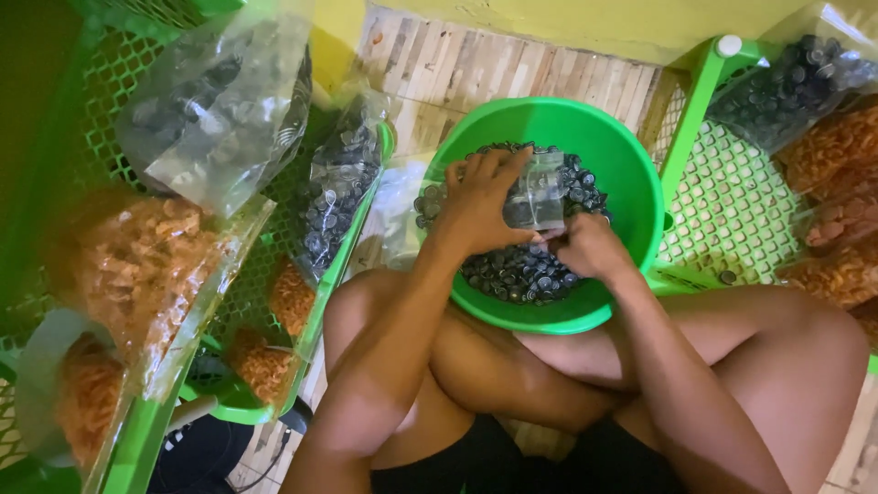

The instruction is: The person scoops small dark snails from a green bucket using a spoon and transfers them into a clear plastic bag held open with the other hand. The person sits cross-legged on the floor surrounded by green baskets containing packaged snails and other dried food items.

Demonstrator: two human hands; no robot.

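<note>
seated person over a round green plastic basin of small dark shell-like pieces. left hand and right hand close together, both gripping a small clear plastic bag inside the basin. the bag looks nearly empty; filled clear bags of dark pieces and orange snacks lie in green mesh crates on both sides.
</note>
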